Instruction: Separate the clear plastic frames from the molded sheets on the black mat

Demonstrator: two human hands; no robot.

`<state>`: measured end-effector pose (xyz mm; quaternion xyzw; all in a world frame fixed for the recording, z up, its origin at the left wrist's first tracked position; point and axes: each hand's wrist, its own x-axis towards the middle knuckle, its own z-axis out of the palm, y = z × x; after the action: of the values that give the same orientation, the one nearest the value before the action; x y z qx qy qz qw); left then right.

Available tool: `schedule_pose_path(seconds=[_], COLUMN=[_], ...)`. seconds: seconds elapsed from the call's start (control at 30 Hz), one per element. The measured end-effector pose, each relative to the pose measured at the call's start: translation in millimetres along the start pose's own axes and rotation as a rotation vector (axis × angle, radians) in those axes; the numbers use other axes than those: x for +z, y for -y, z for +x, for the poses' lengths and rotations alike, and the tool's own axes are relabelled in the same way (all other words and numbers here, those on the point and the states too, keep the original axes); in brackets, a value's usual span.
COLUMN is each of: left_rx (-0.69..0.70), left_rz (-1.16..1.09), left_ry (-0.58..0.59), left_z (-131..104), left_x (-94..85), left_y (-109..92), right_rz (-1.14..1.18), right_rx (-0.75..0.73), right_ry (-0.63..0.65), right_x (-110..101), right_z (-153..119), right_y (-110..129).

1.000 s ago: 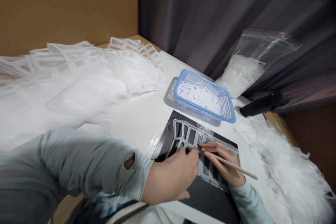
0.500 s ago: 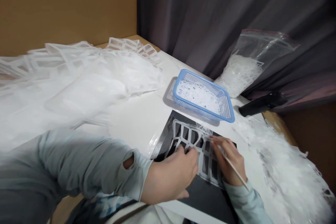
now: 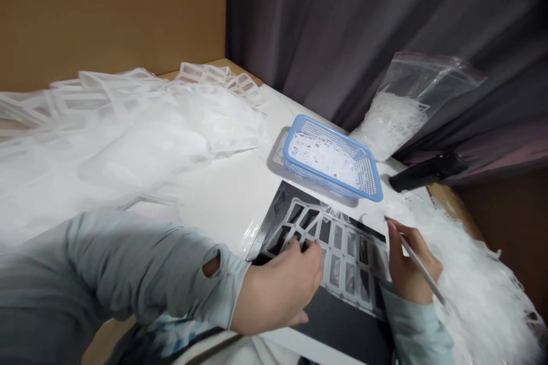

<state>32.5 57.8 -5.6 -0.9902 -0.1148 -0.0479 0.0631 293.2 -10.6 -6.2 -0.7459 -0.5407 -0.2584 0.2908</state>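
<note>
A thin white lattice sheet [image 3: 329,244] with rectangular windows lies on a black mat [image 3: 338,319]. My left hand [image 3: 285,282] rests on the left part of this sheet, its fingers bent and pinched together at the lattice; the fingertips are partly hidden. To the right of the sheet, my right hand [image 3: 413,265] is closed round a slim white pen-like tool [image 3: 422,271]. The tool's dark tip points up and left, off the lattice. Beyond the mat sits a blue plastic basket [image 3: 334,178] with small white scraps inside.
White lattice sheets [image 3: 141,131] are heaped on the left of the white table [image 3: 214,197]. Loose white scraps [image 3: 475,279] pile up at the right. A zip bag [image 3: 394,120] of white pieces and a black cylindrical object [image 3: 428,171] stand behind, near a dark curtain [image 3: 363,17].
My right hand has moved right with the pen-like tool, off the lattice sheet. The sheet's upper left part has shifted shape a little. My left hand stays in place.
</note>
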Motion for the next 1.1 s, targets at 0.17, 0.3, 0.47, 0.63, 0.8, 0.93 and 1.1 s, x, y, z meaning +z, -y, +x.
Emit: schedule_pose_path(seconds=[0.17, 0.3, 0.47, 0.63, 0.8, 0.93, 1.1], left_rx=[0.123, 0.14, 0.273, 0.27, 0.273, 0.264, 0.276], left_rz=[0.068, -0.133, -0.314, -0.325, -0.332, -0.332, -0.275], left_ry=[0.018, 0.095, 0.236, 0.194, 0.136, 0.155, 0.3], left_z=[-4, -7, -1, 0, -3, -1, 7], left_x=[-5.6, -11.9, -23.2, -19.5, -9.4, -6.8, -15.9], left_y=[2, 16, 40, 43, 41, 41, 40], right_rz=[0.398, 0.728, 0.961, 1.005, 1.007, 1.002, 0.973], right_rx=[0.085, 0.041, -0.005, -0.082, -0.135, -0.179, -0.297], right_ry=[0.33, 0.63, 0.893, 0.953, 0.954, 0.957, 0.933], right_x=[-7, -11, -15, -15, -14, -15, -19], right_z=[1, -3, -12, -14, -12, -12, -12], right_y=[10, 31, 47, 50, 51, 51, 55])
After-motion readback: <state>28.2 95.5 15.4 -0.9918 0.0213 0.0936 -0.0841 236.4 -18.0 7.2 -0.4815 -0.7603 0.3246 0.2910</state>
